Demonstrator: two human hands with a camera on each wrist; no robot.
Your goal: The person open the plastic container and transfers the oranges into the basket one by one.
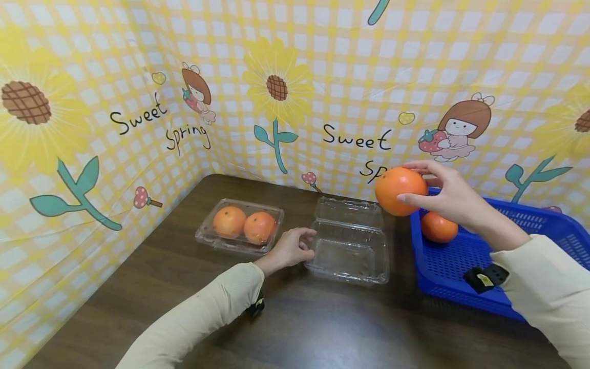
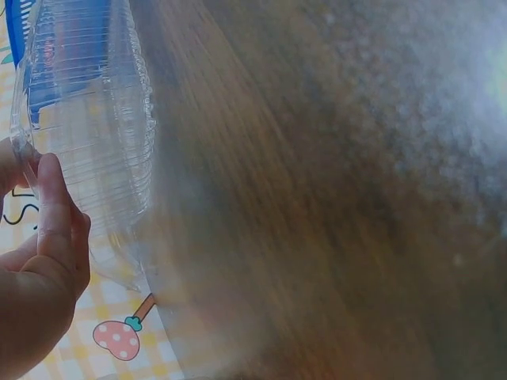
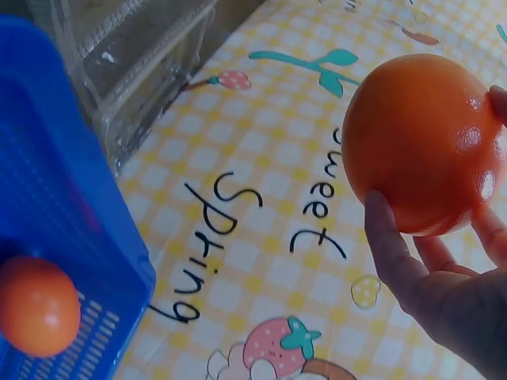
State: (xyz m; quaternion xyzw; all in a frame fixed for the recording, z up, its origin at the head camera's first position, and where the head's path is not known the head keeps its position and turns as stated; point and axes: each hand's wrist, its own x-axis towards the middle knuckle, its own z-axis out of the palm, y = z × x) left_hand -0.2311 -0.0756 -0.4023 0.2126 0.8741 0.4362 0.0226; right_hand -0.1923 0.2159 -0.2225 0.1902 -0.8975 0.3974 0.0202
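My right hand [image 1: 449,197] holds an orange [image 1: 400,191] in the air beside the near-left corner of a blue basket [image 1: 465,297], its thumb and fingers spread round the fruit. In the right wrist view the glossy orange [image 3: 424,146] fills the upper right. My left hand [image 1: 291,247] is at the left edge of a clear plastic clamshell box [image 1: 348,253], which lies with its lid folded back. The left wrist view has the thumb and fingers pinching the rim of that box [image 2: 103,150]. Nothing lies inside it.
A second clamshell box [image 1: 207,237], lid down, stands at left with two oranges [image 1: 229,222] inside. Another orange [image 1: 439,227] lies in the basket. The brown wooden table [image 1: 295,328] meets a yellow checked cloth [image 1: 276,31] at the back and left.
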